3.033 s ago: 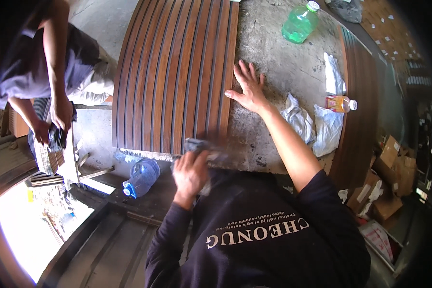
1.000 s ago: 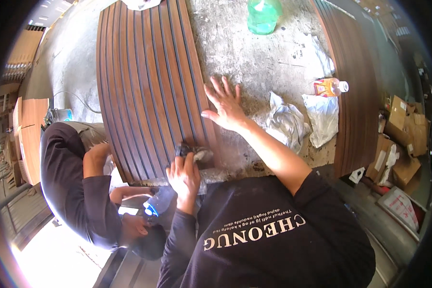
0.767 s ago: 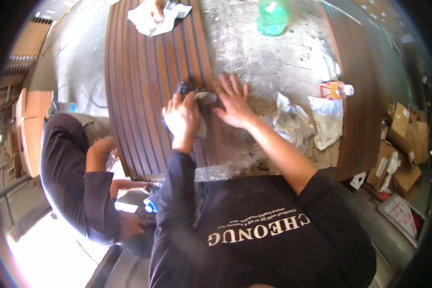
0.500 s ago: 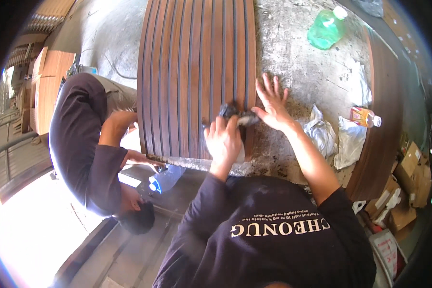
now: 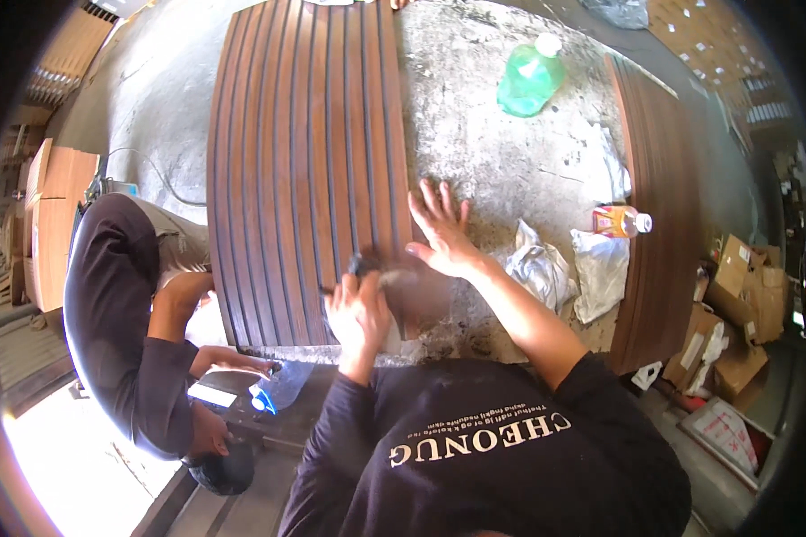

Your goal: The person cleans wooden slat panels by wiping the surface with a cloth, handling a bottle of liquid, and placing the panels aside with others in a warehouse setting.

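Observation:
My left hand (image 5: 360, 313) is closed around a dark, crumpled rag (image 5: 364, 265), partly smeared by motion, over the near end of a brown slatted wood panel (image 5: 309, 170). The panel lies lengthwise on a worn, stained grey tabletop (image 5: 475, 161), its grooves running away from me. My right hand (image 5: 443, 234) rests with fingers spread at the panel's right edge, reaching onto the tabletop. Whatever lies under my left palm is hidden.
Right of my hands are crumpled white plastic bags (image 5: 543, 268), a small orange-labelled bottle (image 5: 613, 221), a green bottle (image 5: 530, 79) and another brown panel (image 5: 658, 224). A co-worker (image 5: 125, 313) bends at the left beside a clear blue-capped bottle (image 5: 282, 383). Cardboard boxes (image 5: 734, 304) lie at right.
The whole view has shifted, so the table and panel appear farther left and lower. My left hand with the rag has moved slightly away from my right hand, which stays spread.

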Motion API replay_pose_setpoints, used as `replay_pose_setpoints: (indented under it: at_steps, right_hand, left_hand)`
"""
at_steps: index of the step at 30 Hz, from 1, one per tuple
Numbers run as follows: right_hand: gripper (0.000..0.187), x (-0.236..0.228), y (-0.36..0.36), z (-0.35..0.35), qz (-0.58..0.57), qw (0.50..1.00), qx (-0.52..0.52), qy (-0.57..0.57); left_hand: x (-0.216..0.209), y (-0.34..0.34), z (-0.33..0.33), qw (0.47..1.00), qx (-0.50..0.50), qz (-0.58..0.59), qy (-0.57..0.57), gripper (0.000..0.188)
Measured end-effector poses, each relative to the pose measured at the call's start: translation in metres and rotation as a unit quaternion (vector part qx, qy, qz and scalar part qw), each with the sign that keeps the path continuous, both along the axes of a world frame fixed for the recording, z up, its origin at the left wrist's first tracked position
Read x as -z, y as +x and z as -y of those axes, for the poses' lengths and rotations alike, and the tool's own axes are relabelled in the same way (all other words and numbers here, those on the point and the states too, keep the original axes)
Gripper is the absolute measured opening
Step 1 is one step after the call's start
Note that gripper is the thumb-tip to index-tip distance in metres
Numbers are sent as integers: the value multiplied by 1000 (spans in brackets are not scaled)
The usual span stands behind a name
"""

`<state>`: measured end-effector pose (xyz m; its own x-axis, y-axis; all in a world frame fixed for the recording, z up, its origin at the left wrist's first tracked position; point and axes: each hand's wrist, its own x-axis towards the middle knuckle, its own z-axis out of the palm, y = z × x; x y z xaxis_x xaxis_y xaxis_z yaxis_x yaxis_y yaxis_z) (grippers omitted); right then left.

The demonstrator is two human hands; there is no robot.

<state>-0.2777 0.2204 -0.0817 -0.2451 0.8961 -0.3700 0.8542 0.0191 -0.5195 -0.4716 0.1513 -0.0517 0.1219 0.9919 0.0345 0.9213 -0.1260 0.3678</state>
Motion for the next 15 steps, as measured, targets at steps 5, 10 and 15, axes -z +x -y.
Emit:
replay_pose_setpoints:
  at_steps: [5, 10, 15]
  right_hand:
    - [90, -5, -6, -2, 20, 1000, -13, 11]
    - [91, 0, 0, 17, 16, 999, -9, 41]
    - [96, -3, -3, 41, 31, 998, -3, 47]
  left_hand:
    - [5, 18, -125, 990, 16, -4, 141, 15]
    - [16, 15, -101, 991, 43, -45, 120, 22]
    - [4, 18, -44, 996, 63, -6, 56, 32]
